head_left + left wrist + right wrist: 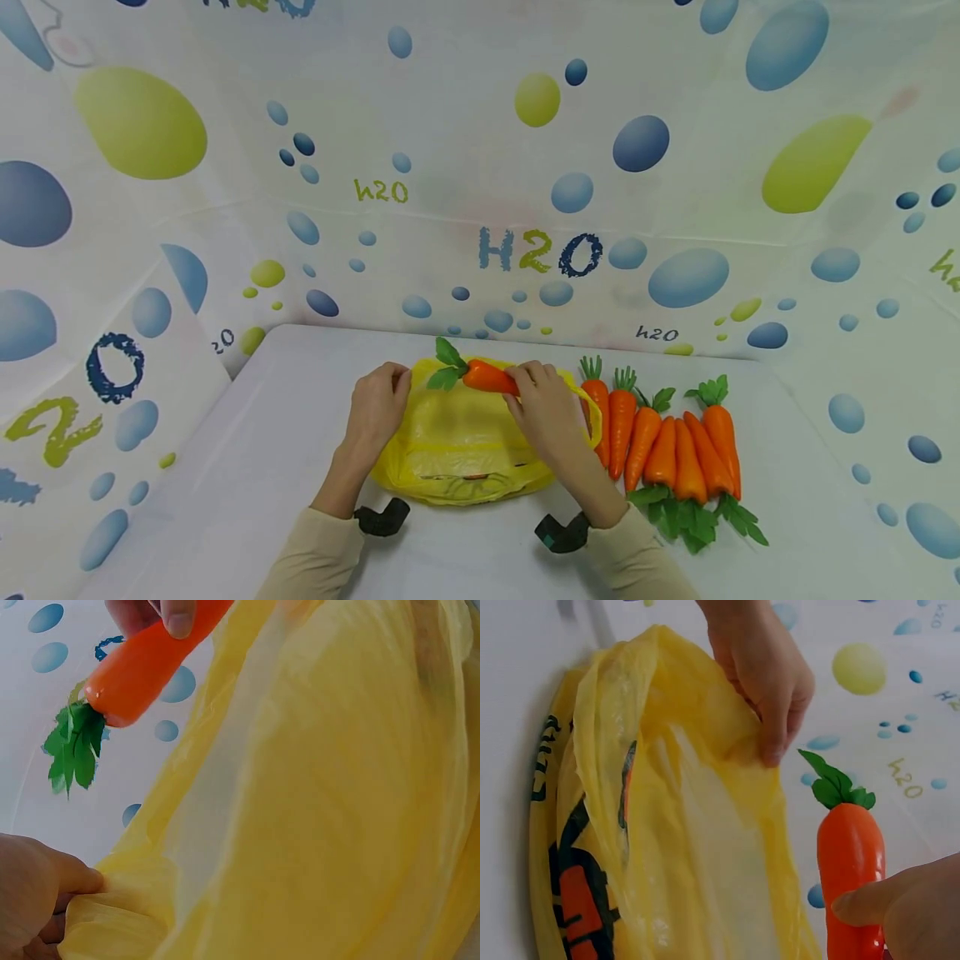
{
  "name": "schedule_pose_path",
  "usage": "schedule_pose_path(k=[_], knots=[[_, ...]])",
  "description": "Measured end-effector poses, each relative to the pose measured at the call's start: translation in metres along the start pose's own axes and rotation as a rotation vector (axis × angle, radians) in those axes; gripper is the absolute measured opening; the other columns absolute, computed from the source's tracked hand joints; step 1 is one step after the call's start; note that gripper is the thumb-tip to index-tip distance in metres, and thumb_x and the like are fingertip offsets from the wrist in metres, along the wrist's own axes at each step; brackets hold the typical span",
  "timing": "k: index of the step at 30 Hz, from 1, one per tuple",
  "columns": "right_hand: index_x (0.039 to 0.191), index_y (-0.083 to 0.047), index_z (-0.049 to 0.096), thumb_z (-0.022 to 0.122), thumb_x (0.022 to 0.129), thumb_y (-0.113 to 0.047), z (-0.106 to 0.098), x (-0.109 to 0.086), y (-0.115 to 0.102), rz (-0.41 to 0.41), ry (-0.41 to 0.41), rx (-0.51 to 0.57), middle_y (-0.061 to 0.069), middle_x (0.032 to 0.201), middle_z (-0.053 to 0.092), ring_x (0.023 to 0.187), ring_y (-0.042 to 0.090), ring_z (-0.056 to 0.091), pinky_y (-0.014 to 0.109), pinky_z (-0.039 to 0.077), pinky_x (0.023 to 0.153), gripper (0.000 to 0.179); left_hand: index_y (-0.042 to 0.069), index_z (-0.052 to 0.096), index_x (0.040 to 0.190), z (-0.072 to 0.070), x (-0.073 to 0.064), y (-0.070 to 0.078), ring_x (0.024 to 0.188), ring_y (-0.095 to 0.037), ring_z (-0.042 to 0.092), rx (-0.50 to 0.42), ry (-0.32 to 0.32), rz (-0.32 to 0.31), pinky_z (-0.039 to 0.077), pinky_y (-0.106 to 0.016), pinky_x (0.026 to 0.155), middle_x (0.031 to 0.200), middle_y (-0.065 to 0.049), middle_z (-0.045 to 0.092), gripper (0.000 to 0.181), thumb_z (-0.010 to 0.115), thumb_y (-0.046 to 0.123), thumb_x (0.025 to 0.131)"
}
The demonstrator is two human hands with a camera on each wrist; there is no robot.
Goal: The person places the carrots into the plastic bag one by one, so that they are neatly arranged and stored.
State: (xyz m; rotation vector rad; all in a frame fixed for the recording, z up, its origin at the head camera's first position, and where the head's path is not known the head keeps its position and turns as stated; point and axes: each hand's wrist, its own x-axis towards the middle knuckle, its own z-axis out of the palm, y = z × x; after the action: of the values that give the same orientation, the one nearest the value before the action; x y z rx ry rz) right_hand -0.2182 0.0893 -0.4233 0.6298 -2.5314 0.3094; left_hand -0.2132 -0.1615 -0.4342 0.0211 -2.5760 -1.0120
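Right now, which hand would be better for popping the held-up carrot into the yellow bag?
Probably the right hand: it holds the carrot close to the edge of the yellow bag. The left hand is pinching the bag's edge, so it seems better placed to steady the bag.

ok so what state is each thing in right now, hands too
Left hand: pinching the bag's edge
Right hand: holding one carrot
Held carrot: lifted, whole, leafy end pointing away from the right hand
Yellow bag: mouth open, plastic creased
Other carrots: lying side by side to the right of the bag, some leaf-end up the table, some reversed
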Motion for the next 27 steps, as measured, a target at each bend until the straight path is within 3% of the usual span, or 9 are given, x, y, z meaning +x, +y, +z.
schedule_pose_path(k=[8, 27], knots=[[0.117, -0.009, 0.067, 0.079, 0.087, -0.019, 0.011, 0.0, -0.004, -0.043, -0.012, 0.06, 0.008, 0.11, 0.065, 0.1, 0.026, 0.058, 0.038, 0.054, 0.093, 0.034, -0.004, 0.069, 0.106, 0.0, 0.001, -0.001, 0.071, -0.021, 0.057, -0.005, -0.003, -0.006, 0.052, -0.029, 0.066, 0.085, -0.014, 0.068, 0.023, 0.058, 0.016, 0.101], [0.121, -0.014, 0.065, 0.074, 0.091, -0.02, 0.038, 0.002, -0.001, 0.012, -0.16, 0.093, 0.004, 0.113, 0.063, 0.103, 0.024, 0.055, 0.037, 0.048, 0.09, 0.031, -0.003, 0.07, 0.105, 0.001, 0.001, 0.0, 0.07, -0.021, 0.057, -0.007, 0.001, -0.004, 0.052, -0.03, 0.066, 0.085, -0.013, 0.068, 0.022, 0.058, 0.015, 0.1]])
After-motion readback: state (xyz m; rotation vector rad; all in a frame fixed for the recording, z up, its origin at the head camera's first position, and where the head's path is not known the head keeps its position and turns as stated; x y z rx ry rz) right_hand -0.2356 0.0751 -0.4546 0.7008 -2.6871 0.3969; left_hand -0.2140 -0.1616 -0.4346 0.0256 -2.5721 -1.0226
